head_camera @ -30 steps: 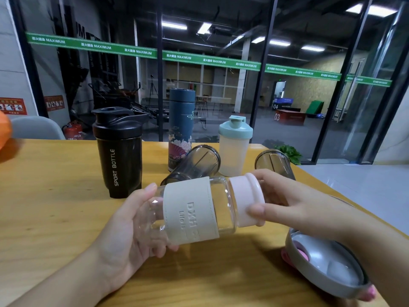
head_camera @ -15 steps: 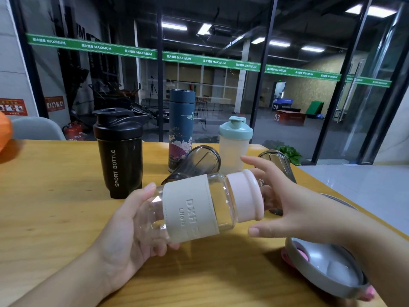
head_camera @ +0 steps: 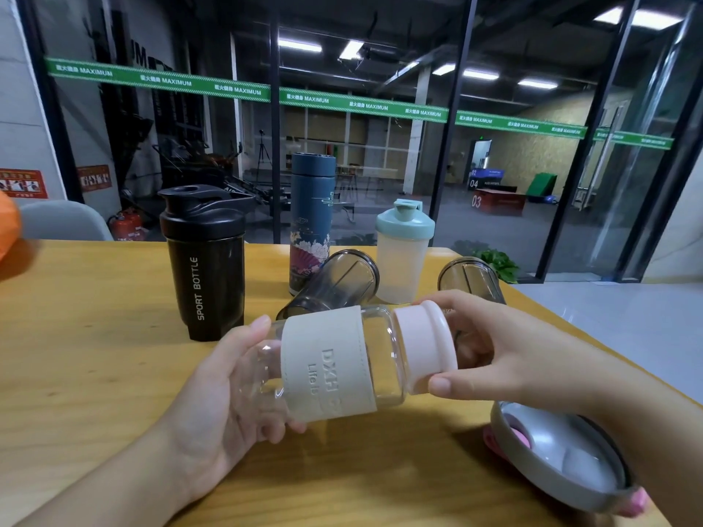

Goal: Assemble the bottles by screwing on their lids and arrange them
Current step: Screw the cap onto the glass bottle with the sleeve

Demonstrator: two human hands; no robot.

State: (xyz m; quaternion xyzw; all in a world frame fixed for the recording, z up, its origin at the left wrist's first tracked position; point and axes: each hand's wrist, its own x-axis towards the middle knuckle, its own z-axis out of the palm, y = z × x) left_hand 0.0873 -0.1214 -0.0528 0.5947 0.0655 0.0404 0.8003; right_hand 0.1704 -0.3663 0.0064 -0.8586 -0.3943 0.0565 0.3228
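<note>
Your left hand (head_camera: 228, 393) cradles the clear bottle (head_camera: 334, 363) sideways so your right hand (head_camera: 490, 348) can pinch its pink lid (head_camera: 426, 346) for twisting.

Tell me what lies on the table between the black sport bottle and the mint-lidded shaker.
In the head view, the tall blue flask stands between the black sport bottle and the mint-lidded shaker, with a smoky lidless cup lying on its side before it.

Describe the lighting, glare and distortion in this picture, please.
Head view: ceiling lights reflect in the glass wall; its frames bow from wide-angle distortion; the hands and glass bottle cast a soft shadow on the wooden table; the orange object at left is blurred.
</note>
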